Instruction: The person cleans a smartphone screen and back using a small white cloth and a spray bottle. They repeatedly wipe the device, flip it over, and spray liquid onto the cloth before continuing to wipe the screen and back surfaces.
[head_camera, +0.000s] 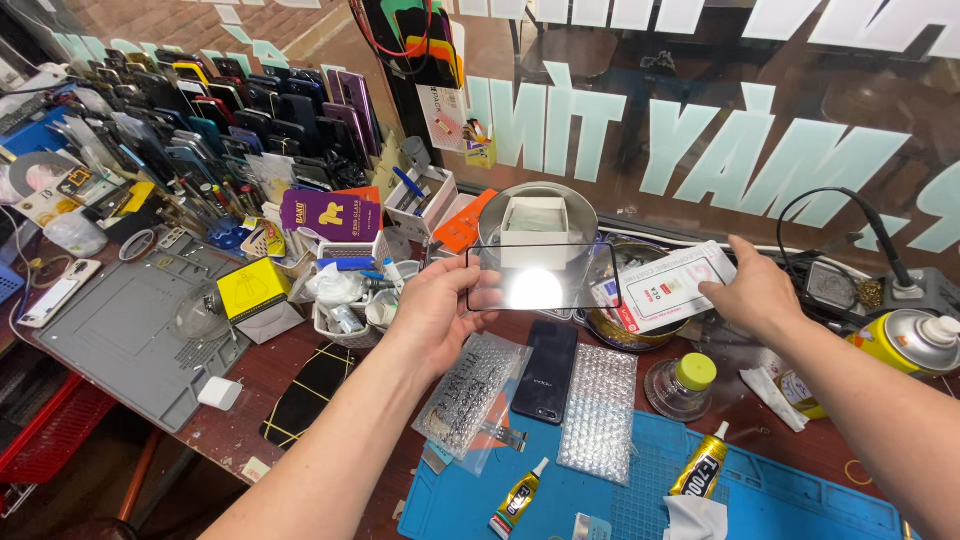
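- The left hand is raised above the tabletop, arm stretched in from the near left, fingers closed on the left end of a glass panel.
- The panel is held level and flat-on, black-rimmed and clear, with a bright glare spot at its middle; it hangs in the air above a dark phone.
- The right hand reaches in from the near right, palm down, fingers loosely spread, fingertips resting on a white packet; it grips nothing that shows.
- The packet lies tilted across a round tin, just right of the panel.
- Behind the panel stands a round metal dish with a white box in it.
- The phone lies face down between two bubble-wrap bags, partly on a blue mat.
- Two glue tubes lie on the mat; a yellow-capped jar stands near the right hand.
- A spray can lies at the far right.
- A grey mat and rows of phone cases fill the far left.
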